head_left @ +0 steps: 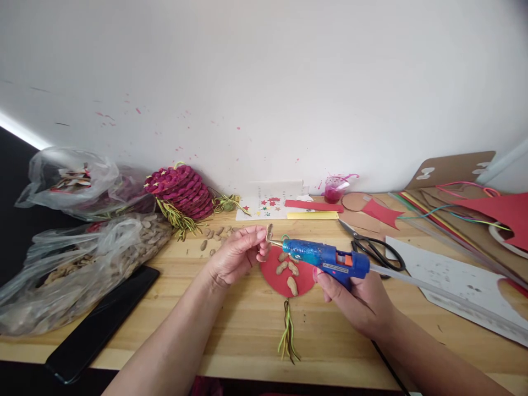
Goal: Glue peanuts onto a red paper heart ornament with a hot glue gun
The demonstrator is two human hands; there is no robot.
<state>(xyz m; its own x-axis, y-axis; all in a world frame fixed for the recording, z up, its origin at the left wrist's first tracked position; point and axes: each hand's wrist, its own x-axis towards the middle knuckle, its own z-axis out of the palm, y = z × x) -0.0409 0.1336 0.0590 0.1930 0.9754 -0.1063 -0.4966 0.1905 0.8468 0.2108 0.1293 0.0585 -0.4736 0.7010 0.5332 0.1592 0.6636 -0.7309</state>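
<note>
Between the fingertips of my left hand is a peanut, held up above the table. My right hand grips a blue glue gun by its handle, with a long clear glue stick coming out of the back. The gun's metal nozzle points left and meets or nearly meets the peanut. Below both hands lies a red paper disc with several peanuts on it. A yellow-green and dark yarn tassel hangs from the disc's near edge.
Plastic bags of peanuts and a black phone lie at left. Behind stand purple peanut-covered discs, loose peanuts, star stickers and a cup of pink paint. Black scissors, white card and red paper are at right.
</note>
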